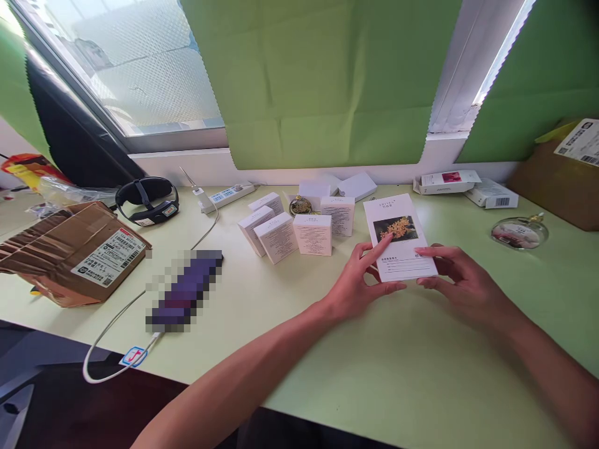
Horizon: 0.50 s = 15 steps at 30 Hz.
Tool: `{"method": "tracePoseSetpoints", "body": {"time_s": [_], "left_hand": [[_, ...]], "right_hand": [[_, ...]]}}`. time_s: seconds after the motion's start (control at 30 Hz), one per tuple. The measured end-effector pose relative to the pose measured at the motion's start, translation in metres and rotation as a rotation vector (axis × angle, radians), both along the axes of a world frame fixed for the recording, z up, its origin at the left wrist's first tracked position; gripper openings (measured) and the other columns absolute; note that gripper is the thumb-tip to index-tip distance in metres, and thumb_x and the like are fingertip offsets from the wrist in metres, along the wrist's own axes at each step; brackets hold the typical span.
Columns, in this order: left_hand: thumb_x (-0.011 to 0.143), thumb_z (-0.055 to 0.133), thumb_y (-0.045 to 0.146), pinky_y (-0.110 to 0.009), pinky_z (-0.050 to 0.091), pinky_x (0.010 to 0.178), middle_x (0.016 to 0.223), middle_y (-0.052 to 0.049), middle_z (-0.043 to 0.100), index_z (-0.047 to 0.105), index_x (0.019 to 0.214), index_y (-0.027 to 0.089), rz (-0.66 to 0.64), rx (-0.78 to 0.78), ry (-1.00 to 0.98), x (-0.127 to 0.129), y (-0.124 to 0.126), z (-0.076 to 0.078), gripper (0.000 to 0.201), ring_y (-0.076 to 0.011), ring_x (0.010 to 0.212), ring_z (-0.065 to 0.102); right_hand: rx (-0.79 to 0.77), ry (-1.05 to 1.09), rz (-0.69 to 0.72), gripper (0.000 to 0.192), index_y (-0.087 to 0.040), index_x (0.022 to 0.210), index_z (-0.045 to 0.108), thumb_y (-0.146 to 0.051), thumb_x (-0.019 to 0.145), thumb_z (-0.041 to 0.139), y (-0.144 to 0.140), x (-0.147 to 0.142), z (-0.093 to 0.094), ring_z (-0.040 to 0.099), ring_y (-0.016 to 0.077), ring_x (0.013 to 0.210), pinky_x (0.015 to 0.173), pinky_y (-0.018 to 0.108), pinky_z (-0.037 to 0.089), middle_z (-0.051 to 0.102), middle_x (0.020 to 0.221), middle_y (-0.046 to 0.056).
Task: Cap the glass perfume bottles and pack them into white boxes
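Between my two hands is a white box (pixel 406 265) with a picture of orange flowers and small print on its front. My left hand (pixel 358 277) grips its left side, the index finger lying over the front near the picture. At the lower right edge, my right hand (pixel 461 277) pinches the box with fingers and thumb. Left of it, several small white boxes (pixel 314 237) stand upright on the table. A round glass bottle (pixel 299 204) is partly hidden among them. Another flat glass bottle (pixel 519 234) lies to the right of my right hand.
A brown carton (pixel 100 255), a pixelated phone (pixel 187 293) with a white cable, a black headset strap (pixel 148 199) and a power strip (pixel 231 194) are on the left. White boxes (pixel 448 182) lie at the back right, beside a larger carton (pixel 552 174). Green cloth (pixel 337 81) hangs behind.
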<state>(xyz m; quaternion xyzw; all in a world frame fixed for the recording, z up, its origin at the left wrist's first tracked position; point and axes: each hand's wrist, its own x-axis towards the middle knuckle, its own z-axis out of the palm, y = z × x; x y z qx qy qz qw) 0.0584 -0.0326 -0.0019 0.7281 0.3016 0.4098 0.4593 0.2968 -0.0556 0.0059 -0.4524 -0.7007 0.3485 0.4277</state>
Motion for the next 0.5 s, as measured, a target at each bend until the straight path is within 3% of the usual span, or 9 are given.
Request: {"method": "tracePoseSetpoints", "body": {"time_s": [0.5], "left_hand": [[0.082,0.076,0.038,-0.047,0.054,0.099,0.129,-0.006,0.044,0.036,0.149,0.048,0.015,0.007,-0.023,0.0012,0.0018,-0.0044,0.079,-0.0212,0.108,0.055]], "right_hand": [[-0.007,-0.036,-0.033,0.038,-0.035,0.121,0.061,-0.042,0.085,0.073,0.0009,-0.0012,-0.0018,0.069,0.0217,0.097,0.07,0.029,0.058,0.068,0.118,0.004]]}}
